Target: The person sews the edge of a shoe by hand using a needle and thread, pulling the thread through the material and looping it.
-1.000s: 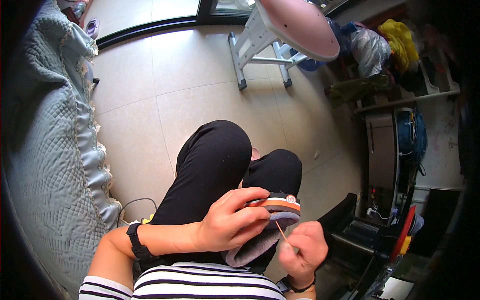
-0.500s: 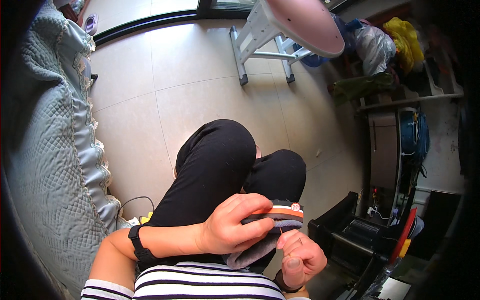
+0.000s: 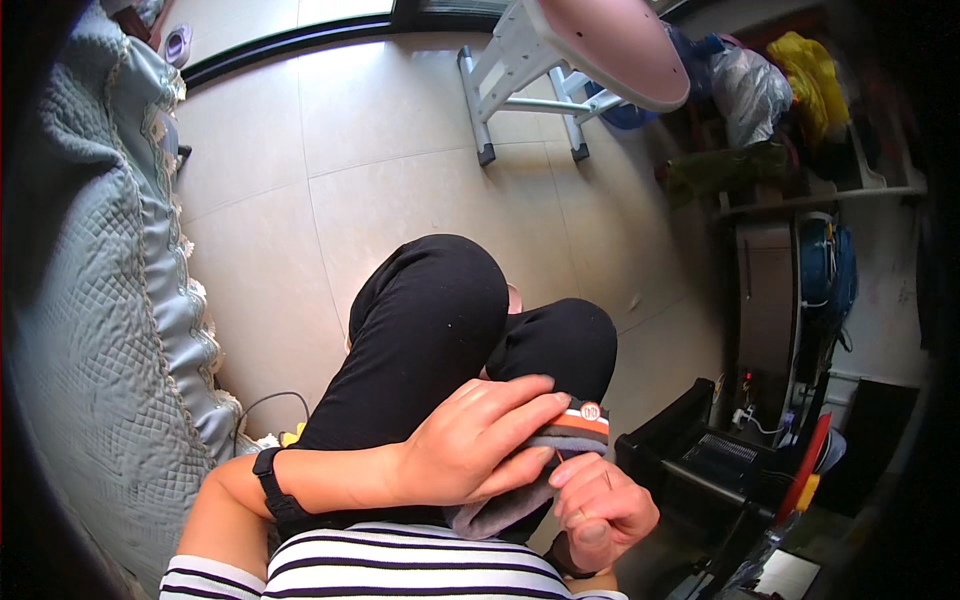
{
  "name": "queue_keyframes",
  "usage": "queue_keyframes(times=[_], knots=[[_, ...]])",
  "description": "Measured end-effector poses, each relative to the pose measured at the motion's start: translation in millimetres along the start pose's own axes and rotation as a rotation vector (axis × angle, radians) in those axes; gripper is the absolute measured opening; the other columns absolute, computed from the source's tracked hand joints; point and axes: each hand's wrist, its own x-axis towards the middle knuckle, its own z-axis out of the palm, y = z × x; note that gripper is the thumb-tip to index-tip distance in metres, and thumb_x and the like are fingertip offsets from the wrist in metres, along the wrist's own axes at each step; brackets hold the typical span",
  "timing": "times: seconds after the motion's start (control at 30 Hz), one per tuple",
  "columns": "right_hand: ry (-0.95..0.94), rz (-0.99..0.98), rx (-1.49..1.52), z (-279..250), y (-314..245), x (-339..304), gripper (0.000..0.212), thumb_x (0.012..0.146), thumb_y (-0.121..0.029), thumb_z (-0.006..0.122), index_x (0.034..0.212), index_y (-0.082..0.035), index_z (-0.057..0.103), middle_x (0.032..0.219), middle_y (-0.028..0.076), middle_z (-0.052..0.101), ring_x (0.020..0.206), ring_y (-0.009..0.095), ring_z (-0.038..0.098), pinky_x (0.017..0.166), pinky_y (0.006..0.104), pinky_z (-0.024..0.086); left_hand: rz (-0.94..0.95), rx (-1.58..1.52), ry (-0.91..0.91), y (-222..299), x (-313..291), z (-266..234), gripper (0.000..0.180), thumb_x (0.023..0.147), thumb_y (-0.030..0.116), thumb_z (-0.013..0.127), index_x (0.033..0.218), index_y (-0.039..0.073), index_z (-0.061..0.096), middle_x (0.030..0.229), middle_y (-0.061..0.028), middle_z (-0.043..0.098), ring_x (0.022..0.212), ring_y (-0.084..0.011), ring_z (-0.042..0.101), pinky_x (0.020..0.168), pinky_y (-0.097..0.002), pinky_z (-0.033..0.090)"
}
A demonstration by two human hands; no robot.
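Over my lap I have a soft slipper (image 3: 578, 432), dark outside with a grey fuzzy lining and an orange-and-white striped band with a round badge. My left hand (image 3: 475, 445) is wrapped over it from the left, its fingers across the band and its thumb at the lined edge. At the slipper's right edge, my right hand (image 3: 603, 508) is closed in a pinch. A thin orange-brown, needle-like piece runs between those fingertips and the lining; most of it is hidden. The slipper's lower grey part (image 3: 485, 515) shows beneath my left hand.
A quilted pale-blue bedcover (image 3: 90, 300) with a lace edge lines the left. Ahead stands a pink-seated stool (image 3: 610, 50) on the tiled floor (image 3: 400, 190). To the right are a black framed piece of equipment (image 3: 700, 460) and a shelf with plastic bags (image 3: 750, 95).
My left hand has shifted slightly right and its fingers now cover more of the striped band. My right fingertips have come closer to the slipper's edge, with less of the thin piece showing.
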Motion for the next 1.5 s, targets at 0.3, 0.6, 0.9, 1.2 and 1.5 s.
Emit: queue_keyframes(times=[0.3,0.6,0.9,1.2,1.5], knots=[[-0.199,-0.037,-0.169,-3,-5,2,0.011,0.083,-0.002,0.066,0.082,0.002,0.056,0.068,0.010,0.052,0.062,0.025,0.052,0.062,0.0347,0.047,-0.007,0.103,-0.051,-4,-7,11,0.039,0.082,0.002,0.057,0.121,0.000,0.058,0.108,-0.0186,0.058,0.089,-0.0299,0.059,0.078,-0.0353,0.049],[-0.040,-0.197,-0.206,6,-7,-6,0.012,0.085,-0.006,0.066,0.079,0.000,0.057,0.072,0.011,0.056,0.064,0.023,0.055,0.060,0.0304,0.047,-0.076,0.029,0.014,0,-15,20,0.037,0.087,0.001,0.056,0.124,0.002,0.056,0.108,-0.0186,0.059,0.093,-0.0300,0.060,0.080,-0.0332,0.050],[0.365,0.220,-0.115,-78,37,-42,0.027,0.091,-0.025,0.064,0.083,0.001,0.063,0.076,0.004,0.065,0.069,0.008,0.057,0.065,0.0228,0.047,-0.191,-0.102,0.034,5,-7,12,0.031,0.094,0.002,0.051,0.124,-0.002,0.054,0.112,-0.0118,0.058,0.100,-0.0169,0.056,0.086,-0.0239,0.042],[0.362,-0.061,-0.038,-62,18,-21,0.025,0.087,-0.026,0.068,0.090,-0.002,0.063,0.077,0.006,0.063,0.064,0.012,0.058,0.061,0.0248,0.047,-0.146,-0.245,0.041,59,14,14,0.034,0.096,0.003,0.048,0.130,-0.002,0.048,0.118,-0.0107,0.054,0.111,-0.0174,0.053,0.097,-0.0260,0.037],[0.369,-0.208,-0.313,-32,15,-13,0.022,0.080,-0.014,0.074,0.093,-0.002,0.060,0.084,0.011,0.060,0.070,0.022,0.062,0.063,0.0304,0.051,-0.204,-0.212,0.124,49,-5,17,0.037,0.098,0.008,0.046,0.134,-0.003,0.045,0.129,-0.0127,0.053,0.117,-0.0172,0.051,0.103,-0.0284,0.035]])
